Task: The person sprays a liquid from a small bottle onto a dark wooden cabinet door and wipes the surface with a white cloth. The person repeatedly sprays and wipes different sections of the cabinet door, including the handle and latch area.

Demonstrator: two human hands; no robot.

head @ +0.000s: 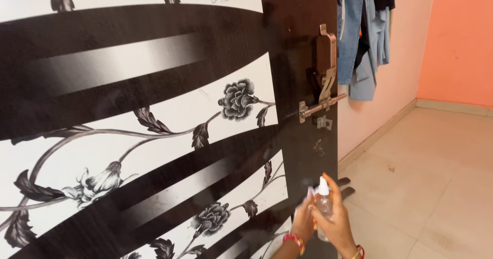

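Clearly the biggest thing in view is the door (154, 125), a dark glossy panel printed with white bands and grey flowers, standing open with a metal latch (323, 92) on its edge; clothes (364, 38) hang on the pink wall beyond, above a pale tiled floor (436, 187). Low by the door's bottom edge, the right hand (336, 220) is wrapped around a small clear spray bottle (323, 205), a finger on its white nozzle. The left hand (304, 220) is curled beside it, touching the bottle; whether it grips anything I cannot tell. I judge the bottle light, stiff plastic, perhaps slippery when wet, best held round its body.
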